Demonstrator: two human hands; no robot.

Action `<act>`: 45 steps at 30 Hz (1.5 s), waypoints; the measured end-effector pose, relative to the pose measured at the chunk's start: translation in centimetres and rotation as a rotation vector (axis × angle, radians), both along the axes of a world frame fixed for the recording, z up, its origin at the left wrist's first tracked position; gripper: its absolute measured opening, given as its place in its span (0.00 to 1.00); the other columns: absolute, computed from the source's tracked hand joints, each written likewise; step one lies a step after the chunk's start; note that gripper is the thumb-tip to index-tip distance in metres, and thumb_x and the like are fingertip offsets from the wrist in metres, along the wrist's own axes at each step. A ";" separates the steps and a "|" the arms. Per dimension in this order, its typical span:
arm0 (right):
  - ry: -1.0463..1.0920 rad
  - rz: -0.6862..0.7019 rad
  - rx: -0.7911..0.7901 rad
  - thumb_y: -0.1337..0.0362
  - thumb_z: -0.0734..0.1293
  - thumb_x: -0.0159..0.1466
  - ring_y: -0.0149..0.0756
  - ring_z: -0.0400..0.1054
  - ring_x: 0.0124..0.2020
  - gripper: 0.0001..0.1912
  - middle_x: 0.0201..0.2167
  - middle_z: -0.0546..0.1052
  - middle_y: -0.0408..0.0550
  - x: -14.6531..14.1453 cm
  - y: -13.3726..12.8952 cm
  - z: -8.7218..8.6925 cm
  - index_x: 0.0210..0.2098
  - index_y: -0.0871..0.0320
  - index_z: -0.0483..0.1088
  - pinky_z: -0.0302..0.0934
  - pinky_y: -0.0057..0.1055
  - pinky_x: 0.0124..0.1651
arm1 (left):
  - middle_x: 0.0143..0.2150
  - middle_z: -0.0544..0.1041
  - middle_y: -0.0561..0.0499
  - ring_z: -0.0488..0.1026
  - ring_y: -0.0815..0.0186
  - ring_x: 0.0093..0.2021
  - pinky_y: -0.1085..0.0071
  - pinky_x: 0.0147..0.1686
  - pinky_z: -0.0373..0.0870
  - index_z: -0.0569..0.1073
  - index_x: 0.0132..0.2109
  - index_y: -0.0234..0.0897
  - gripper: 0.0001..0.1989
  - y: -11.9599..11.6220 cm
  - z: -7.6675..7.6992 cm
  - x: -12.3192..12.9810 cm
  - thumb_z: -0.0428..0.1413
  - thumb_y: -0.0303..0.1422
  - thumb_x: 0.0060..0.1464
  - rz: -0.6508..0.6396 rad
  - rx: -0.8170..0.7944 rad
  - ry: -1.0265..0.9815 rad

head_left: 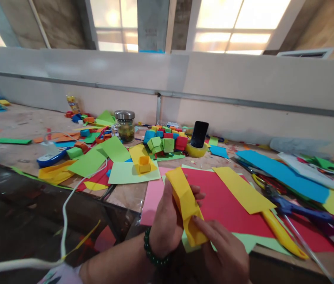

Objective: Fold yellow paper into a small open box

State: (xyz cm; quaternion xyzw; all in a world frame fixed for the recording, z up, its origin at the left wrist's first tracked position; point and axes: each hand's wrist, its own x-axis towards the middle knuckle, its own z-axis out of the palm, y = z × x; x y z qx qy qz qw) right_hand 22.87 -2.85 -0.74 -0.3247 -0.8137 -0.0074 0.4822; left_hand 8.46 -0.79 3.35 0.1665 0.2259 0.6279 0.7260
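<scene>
Though part-covered, sheet [214, 197] probably below strip [187, 201]

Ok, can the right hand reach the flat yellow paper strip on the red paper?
Probably yes: nothing seems to cover the flat yellow paper strip, though the right hand is busy on the folded yellow paper.

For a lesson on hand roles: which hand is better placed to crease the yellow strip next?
Probably the right hand: its index fingertip rests on the strip, while the left hand cradles it.
</scene>
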 end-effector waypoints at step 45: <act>0.346 0.026 -0.415 0.64 0.73 0.58 0.32 0.72 0.32 0.11 0.31 0.77 0.42 -0.4 2.1 6.8 0.40 0.52 0.73 0.68 0.27 0.37 | 0.35 0.78 0.47 0.73 0.65 0.36 0.73 0.38 0.68 0.77 0.38 0.33 0.13 -0.1 -0.5 -2.4 0.55 0.39 0.60 0.058 0.714 1.000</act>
